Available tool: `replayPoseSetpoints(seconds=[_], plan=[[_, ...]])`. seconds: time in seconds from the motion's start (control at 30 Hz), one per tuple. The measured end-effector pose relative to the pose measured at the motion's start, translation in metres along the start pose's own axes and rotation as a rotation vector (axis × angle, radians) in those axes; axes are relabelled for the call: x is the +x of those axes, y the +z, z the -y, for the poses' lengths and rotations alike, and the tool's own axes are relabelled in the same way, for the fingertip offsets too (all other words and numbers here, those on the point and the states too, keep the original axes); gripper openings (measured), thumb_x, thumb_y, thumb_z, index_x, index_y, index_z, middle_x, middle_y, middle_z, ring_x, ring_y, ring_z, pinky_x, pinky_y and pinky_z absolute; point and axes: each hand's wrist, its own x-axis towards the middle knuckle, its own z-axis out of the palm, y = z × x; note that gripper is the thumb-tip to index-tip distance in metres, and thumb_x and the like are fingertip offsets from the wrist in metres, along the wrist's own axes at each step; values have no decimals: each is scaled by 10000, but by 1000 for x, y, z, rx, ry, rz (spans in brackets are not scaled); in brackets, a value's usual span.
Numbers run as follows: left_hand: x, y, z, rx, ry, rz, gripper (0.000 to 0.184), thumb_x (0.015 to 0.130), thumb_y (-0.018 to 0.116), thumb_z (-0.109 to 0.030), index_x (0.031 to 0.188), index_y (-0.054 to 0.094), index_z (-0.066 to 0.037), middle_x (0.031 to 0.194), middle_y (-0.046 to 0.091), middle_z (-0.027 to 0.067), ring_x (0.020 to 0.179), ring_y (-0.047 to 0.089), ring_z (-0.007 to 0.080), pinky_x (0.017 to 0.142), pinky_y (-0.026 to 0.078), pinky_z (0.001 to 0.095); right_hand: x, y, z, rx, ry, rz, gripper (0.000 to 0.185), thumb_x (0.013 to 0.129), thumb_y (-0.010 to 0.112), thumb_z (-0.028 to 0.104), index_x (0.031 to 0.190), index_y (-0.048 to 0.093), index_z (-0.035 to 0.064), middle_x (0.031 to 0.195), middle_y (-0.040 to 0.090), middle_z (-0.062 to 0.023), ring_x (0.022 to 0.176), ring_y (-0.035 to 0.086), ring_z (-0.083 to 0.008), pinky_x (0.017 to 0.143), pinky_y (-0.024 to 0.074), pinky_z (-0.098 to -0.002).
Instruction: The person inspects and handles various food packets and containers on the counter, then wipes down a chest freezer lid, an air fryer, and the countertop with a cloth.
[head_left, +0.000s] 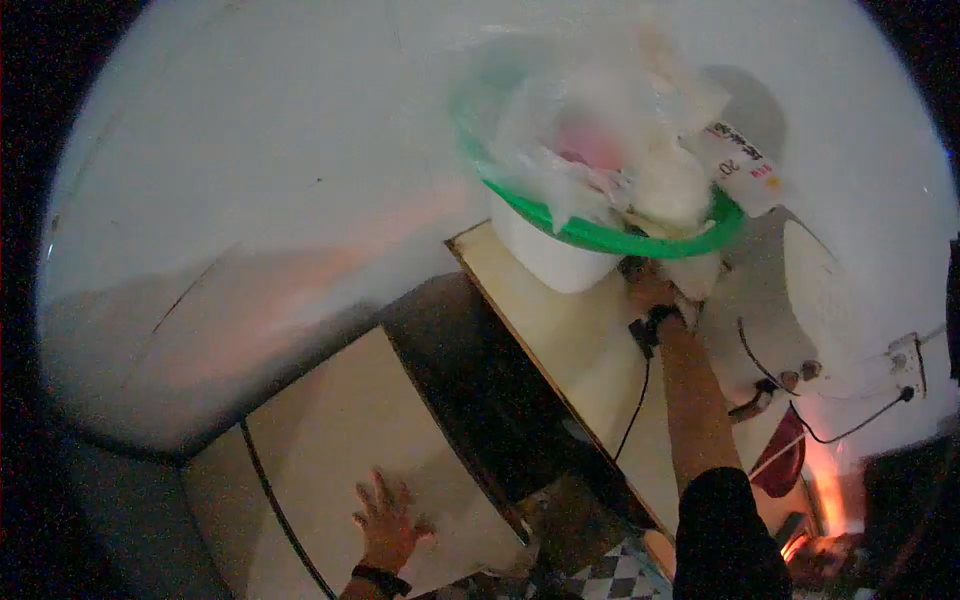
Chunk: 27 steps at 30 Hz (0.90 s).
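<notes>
Room: frame mostly filled by pale wall [280,130], shadowed at lower left; orange glow [825,480] seen at lower right. Below the wall, a broad pale panel [330,430] is seen, separated from the cream counter [595,345] by a dark gap. Counter is narrow, its long left edge trimmed darker; checkered floor [622,578] is visible past its near end. At the far end, a green basin [570,228] is seated over a white tub [555,250] and is piled with clear plastic bags [535,125]. Right hand [652,288] is placed under the basin's near rim, beside the tub; its grip is partly hidden, so closure can't be told. Left hand [385,520] is held empty, fingers spread, at the panel's near part; contact can't be confirmed. Wall socket [906,365] is mounted right of the counter, cable plugged in.
</notes>
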Motion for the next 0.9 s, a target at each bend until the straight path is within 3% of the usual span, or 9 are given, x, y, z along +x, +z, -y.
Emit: replayPoseSetpoints(seconds=[0.17, 0.2, 0.23, 0.37, 0.43, 0.57, 0.63, 0.73, 0.9], plan=[[-14, -61, -1, -125, -68, 123, 1204, 698, 791, -699, 1603, 312, -66, 1671, 62, 328, 1453, 121, 680, 940, 467, 768, -212, -42, 54, 121, -300, -647, 623, 1024, 496, 406, 1552, 417, 84, 1589, 360, -276, 1480, 286, -518, 1143, 319, -686], [-26, -70, 9, -114, -104, 124, 1225, 683, 813, -685, 1606, 301, -63, 1675, 54, 319, 1458, 114, 675, 946, 460, 772, -246, -49, 69, 173, -349, -661, 615, 1025, 502, 403, 1543, 438, 78, 1583, 368, -278, 1484, 273, -529, 1148, 310, -690], [-34, -75, 14, -125, -109, 118, 1225, 683, 813, -685, 1606, 301, -63, 1675, 54, 319, 1458, 114, 675, 946, 460, 772, -273, -46, 85, 335, -360, -538, 618, 1021, 517, 396, 1542, 439, 72, 1566, 392, -280, 1478, 282, -532, 1150, 306, -687], [-48, -72, 12, -139, -131, 123, 1259, 665, 851, -647, 1617, 268, -65, 1685, 44, 300, 1475, 106, 652, 950, 442, 789, -305, -102, 128, 357, -299, -380, 620, 1013, 540, 413, 1513, 469, 53, 1538, 428, -276, 1451, 329, -532, 1145, 304, -687], [-55, -62, -14, -103, -146, 126, 1266, 661, 855, -647, 1619, 262, -68, 1686, 44, 297, 1479, 105, 646, 952, 435, 795, -269, -89, 140, 446, -476, -573, 618, 1007, 552, 435, 1479, 505, 39, 1506, 463, -272, 1425, 373, -527, 1141, 315, -672], [-51, -15, -29, -157, -109, 27, 1266, 661, 861, -636, 1613, 263, -54, 1689, 36, 294, 1479, 88, 651, 943, 398, 831, -189, -107, 214, 551, -535, -577, 604, 1016, 535, 433, 1496, 494, 68, 1537, 440, -250, 1452, 357, -490, 1179, 279, -632], [-46, -19, -31, -143, -44, 6, 1260, 669, 859, -633, 1611, 259, -48, 1691, 33, 290, 1478, 83, 654, 939, 386, 842, -150, -129, 236, 527, -560, -348, 637, 1020, 522, 437, 1547, 428, 91, 1599, 379, -226, 1503, 285, -459, 1202, 237, -626], [-58, -54, -24, -277, -147, 222, 1230, 707, 843, -622, 1612, 247, -40, 1697, 24, 276, 1482, 67, 651, 929, 378, 854, -159, -153, 251, 642, -476, -253, 660, 1021, 516, 428, 1579, 376, 103, 1642, 321, -205, 1532, 226, -443, 1221, 199, -617], [-60, -34, 2, -235, -155, 110, 1139, 782, 795, -599, 1612, 252, -40, 1707, 12, 252, 1489, 68, 640, 933, 394, 838, -256, -98, 177, 553, -527, -322, 693, 1010, 531, 480, 1551, 401, 68, 1635, 302, -240, 1515, 256, -463, 1224, 225, -599]])
